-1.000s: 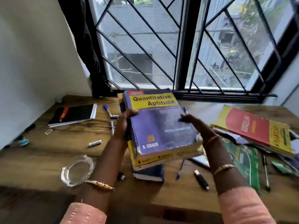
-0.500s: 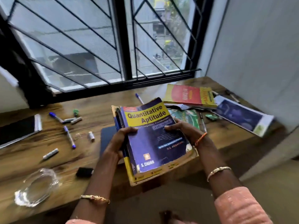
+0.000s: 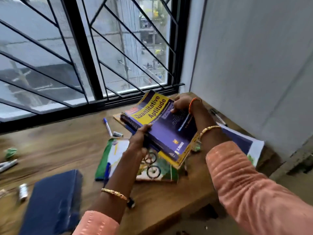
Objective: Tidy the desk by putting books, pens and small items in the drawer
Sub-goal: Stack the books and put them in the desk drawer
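1. Nearest the camera, a dark blue book (image 3: 54, 202) lies flat on the wooden desk (image 3: 67, 146) at the lower left. A small white cylinder (image 3: 22, 192) lies just beside it, and a marker (image 3: 8, 164) and a crumpled green scrap (image 3: 10, 153) sit further left. None of these is put away.

2. In the middle, both hands grip a stack of books held above the desk. The left hand (image 3: 139, 141) has its fingers curled round the spine edge, with the thumb on the cover. The right hand (image 3: 181, 104) clasps the far top corner. The hands are apart, one on each side of the stack.

3. The top of the stack is the purple and yellow Quantitative Aptitude book (image 3: 162, 126), tilted. At least one more book lies beneath it; how many I cannot tell.

4. Below the stack, a green cycling-cover book (image 3: 157, 172) lies on the desk. A blue-capped pen (image 3: 107, 124) and a small stub (image 3: 118, 134) lie just beyond it.

5. To the right, a white-edged magazine (image 3: 245, 143) overhangs the desk edge. Another pen (image 3: 218, 116) lies by the wall.

6. Farthest off is the barred window (image 3: 94, 65).

7. No drawer is in view, so I judge the task to be at an early stage. The stack is in the hands but not stowed, and most books, pens and small items remain on the desk.
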